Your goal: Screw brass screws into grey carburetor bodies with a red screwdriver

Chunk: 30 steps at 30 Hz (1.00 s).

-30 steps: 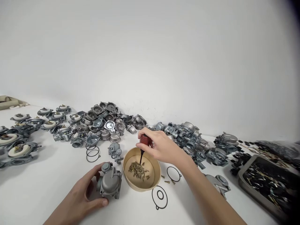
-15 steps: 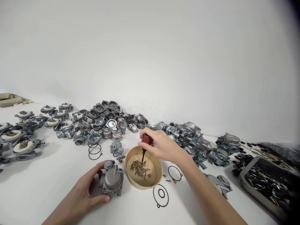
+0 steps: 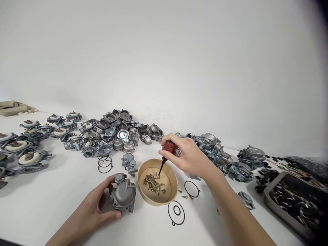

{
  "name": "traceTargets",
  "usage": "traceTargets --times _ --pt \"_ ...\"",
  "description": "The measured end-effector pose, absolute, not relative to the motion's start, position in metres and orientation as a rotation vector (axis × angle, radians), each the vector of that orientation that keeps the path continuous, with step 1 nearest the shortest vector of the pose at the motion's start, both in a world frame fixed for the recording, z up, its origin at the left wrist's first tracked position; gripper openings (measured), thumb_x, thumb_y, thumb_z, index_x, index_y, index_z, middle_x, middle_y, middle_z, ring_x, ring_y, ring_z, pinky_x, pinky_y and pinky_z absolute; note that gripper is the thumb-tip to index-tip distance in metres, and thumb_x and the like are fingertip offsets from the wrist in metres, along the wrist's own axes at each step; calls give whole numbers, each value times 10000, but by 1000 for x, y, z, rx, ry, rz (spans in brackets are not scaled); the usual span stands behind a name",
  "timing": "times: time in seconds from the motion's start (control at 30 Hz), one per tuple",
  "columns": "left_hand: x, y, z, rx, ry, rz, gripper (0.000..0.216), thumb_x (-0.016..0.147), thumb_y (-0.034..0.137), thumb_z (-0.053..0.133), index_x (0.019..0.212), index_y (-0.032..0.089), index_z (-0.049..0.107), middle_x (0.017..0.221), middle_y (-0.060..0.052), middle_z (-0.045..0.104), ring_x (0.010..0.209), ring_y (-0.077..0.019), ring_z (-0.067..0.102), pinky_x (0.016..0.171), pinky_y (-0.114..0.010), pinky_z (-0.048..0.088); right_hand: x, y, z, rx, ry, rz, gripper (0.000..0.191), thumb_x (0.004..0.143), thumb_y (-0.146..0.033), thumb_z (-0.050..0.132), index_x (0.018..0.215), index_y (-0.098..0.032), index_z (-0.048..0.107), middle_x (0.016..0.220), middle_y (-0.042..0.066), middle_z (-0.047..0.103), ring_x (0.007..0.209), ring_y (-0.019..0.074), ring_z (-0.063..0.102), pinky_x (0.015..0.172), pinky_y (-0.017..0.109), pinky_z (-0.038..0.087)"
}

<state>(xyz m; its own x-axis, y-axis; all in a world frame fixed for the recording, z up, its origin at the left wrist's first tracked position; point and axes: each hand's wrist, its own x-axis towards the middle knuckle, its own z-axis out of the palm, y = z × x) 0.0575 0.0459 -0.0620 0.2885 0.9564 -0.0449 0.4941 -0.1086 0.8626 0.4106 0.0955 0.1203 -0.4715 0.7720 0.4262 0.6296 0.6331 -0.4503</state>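
Observation:
My left hand (image 3: 89, 212) wraps around a grey metal carburetor (image 3: 124, 194) that rests on the white table, near the front. Just right of it stands a tan bowl (image 3: 173, 189) holding several small brass screws (image 3: 153, 183). My right hand (image 3: 188, 155) grips a short screwdriver with a red handle (image 3: 169, 147) above the bowl. Its black tip points down and left into the screws.
Heaps of grey carburetor parts (image 3: 118, 131) run along the wall, with more at the right (image 3: 217, 153) and float-topped bodies at the left (image 3: 25, 157). Black rubber gaskets (image 3: 176, 212) lie near the bowl. A grey tray of dark parts (image 3: 294, 201) sits at the far right.
My right hand with the screwdriver has lifted and shifted slightly right, tilting the tool so its tip stays in the screws. The left hand keeps its hold on the carburetor.

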Motion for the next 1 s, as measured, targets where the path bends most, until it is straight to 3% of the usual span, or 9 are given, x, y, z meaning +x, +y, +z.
traceTargets --times 0.2,0.33,0.43,0.5,0.57,0.63,0.7,0.9,1.0 --pt "67 41 -40 1684 1303 741 919 874 670 812 1655 402 409 1241 -39 603 770 -176 496 790 -302 465 410 84 127 -972 -2161 286 104 1056 -327 683 1054 -250 613 827 -16 693 669 127 598 654 290 468" --pt "71 40 -36 1661 1287 795 921 865 647 830 1642 382 413 1265 -59 580 701 -141 431 714 -284 439 406 75 132 -903 -2072 282 94 1046 -296 706 1072 -256 625 911 9 748 738 144 683 681 296 531" --pt "70 41 -36 1617 1296 836 913 854 593 855 1634 396 423 1332 -74 605 706 -142 450 753 -310 478 403 70 135 -865 -2003 276 106 1032 -283 725 1060 -255 626 933 22 755 773 162 718 697 311 572" --pt "69 41 -35 1586 1275 868 870 868 544 855 1623 413 441 1351 -68 634 789 -176 547 843 -342 515 400 67 136 -843 -1980 284 116 1028 -278 733 1056 -256 623 951 27 762 811 174 738 709 320 589" --pt "69 41 -33 1596 1223 928 810 893 505 840 1605 429 460 1421 -63 634 1046 -248 641 963 -366 524 399 66 136 -821 -1982 297 124 1029 -278 740 1063 -259 622 963 26 768 832 177 750 718 321 598" --pt "72 39 -31 1635 1175 1007 761 915 493 826 1583 433 466 1527 -55 594 1337 -304 584 1067 -385 500 397 66 135 -799 -1992 314 133 1032 -285 746 1072 -260 622 969 23 769 831 172 754 720 317 602" --pt "78 35 -29 1678 1195 1073 743 925 506 827 1565 425 459 1588 -52 563 1460 -327 521 1124 -417 476 395 66 135 -786 -1995 349 144 1037 -307 749 1081 -258 621 974 25 767 832 172 758 717 313 610" --pt "98 20 -40 1823 1415 1132 846 879 576 872 1571 378 429 1534 -87 630 1403 -380 614 1092 -501 549 389 64 133 -743 -2008 453 128 1051 -325 735 1070 -257 628 989 29 755 861 170 761 720 296 629" --pt "105 17 -43 1851 1502 1117 752 888 561 858 1507 360 481 1510 -81 655 1329 -395 660 1092 -563 552 388 63 131 -743 -2009 476 127 1051 -325 734 1075 -257 630 996 28 752 847 163 752 719 293 634"
